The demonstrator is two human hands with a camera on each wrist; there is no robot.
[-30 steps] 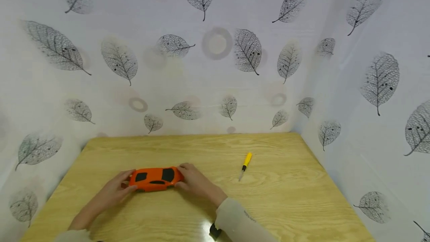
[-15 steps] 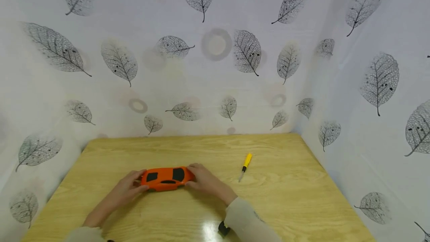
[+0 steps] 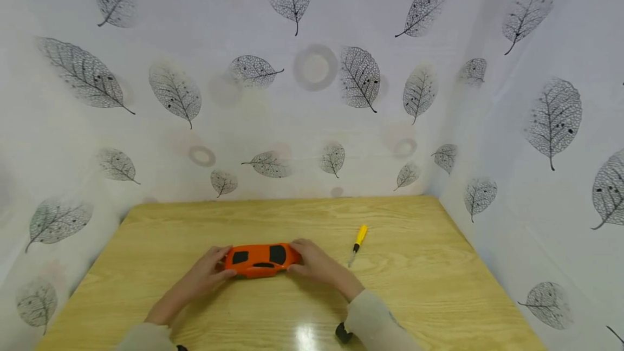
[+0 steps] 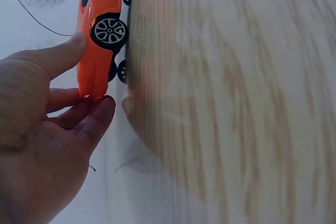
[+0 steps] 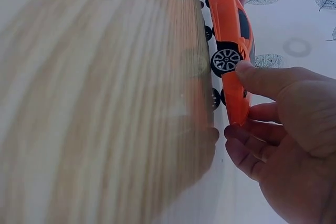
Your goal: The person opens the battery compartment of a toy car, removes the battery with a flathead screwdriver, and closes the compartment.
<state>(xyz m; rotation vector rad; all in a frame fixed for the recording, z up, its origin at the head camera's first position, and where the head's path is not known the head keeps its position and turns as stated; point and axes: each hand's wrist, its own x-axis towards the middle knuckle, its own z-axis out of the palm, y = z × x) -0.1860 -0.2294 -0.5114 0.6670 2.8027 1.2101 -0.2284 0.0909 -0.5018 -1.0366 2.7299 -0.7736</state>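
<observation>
An orange toy car (image 3: 263, 260) with dark windows spans the space between both hands in the head view. My left hand (image 3: 207, 272) grips its left end; thumb on the side and fingers around the end show in the left wrist view. At the car's other end, my right hand (image 3: 317, 265) holds it the same way, the thumb (image 5: 262, 80) close by a wheel (image 5: 227, 60) in the right wrist view. The spoked wheels are close over the tabletop, and the car's body is roughly level. Its underside is mostly hidden.
A screwdriver (image 3: 359, 240) with a yellow handle lies on the wooden table (image 3: 414, 291), right of the right hand. Behind the table and along its sides hangs a white curtain (image 3: 312, 118) with a leaf print. A black band (image 3: 343, 333) is at the right wrist.
Both hands have moved steadily to the right together, carrying the toy car from the table's left part toward its middle. Their grip looks the same. The screwdriver has stayed put.
</observation>
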